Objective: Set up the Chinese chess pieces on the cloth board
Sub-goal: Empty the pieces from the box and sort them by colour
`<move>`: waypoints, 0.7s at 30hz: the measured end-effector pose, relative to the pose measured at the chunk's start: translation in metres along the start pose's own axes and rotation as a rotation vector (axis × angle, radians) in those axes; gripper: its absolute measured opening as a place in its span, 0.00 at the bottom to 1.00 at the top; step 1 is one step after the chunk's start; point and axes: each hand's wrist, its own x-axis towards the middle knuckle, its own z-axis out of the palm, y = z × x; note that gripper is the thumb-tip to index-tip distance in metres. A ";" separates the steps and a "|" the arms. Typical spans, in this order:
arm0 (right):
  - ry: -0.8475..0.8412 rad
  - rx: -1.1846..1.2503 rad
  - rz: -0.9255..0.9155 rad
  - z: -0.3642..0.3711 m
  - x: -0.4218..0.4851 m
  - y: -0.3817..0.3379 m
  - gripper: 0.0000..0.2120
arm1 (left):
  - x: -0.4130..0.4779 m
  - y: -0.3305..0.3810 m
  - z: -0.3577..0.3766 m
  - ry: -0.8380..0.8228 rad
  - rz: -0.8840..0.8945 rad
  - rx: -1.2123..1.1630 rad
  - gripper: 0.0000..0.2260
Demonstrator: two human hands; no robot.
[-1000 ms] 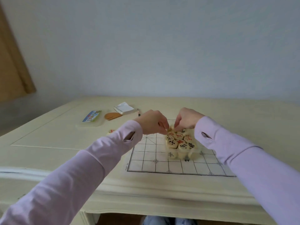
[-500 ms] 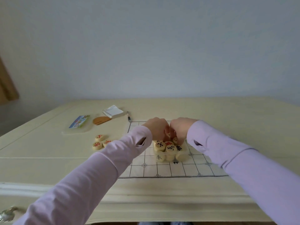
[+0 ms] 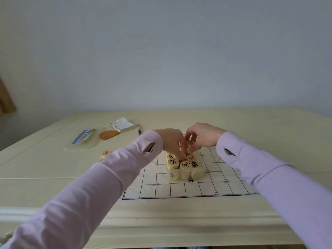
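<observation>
The cloth board (image 3: 188,187) is spread on the desk (image 3: 269,126), near its front edge. A box of chess pieces (image 3: 185,167) is set on the middle of the board. Both hands are placed over the far side of the box: the left hand (image 3: 173,142) to the left, the right hand (image 3: 203,135) to the right. A loose piece (image 3: 105,154) lies on the desk left of the board. Farther back on the left, a lid (image 3: 81,142), a notepad (image 3: 122,124) and a pen (image 3: 139,131) are laid out, the pen lying nearest the board.
</observation>
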 end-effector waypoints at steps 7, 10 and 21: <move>0.073 0.164 0.054 0.002 0.002 0.005 0.15 | 0.002 0.010 0.003 -0.065 0.056 0.082 0.14; 0.109 0.226 0.090 0.002 0.001 0.006 0.14 | 0.005 0.013 0.007 -0.048 0.065 0.123 0.13; 0.100 0.733 0.079 0.011 -0.001 -0.035 0.14 | -0.033 -0.051 -0.019 0.328 -0.186 -0.195 0.06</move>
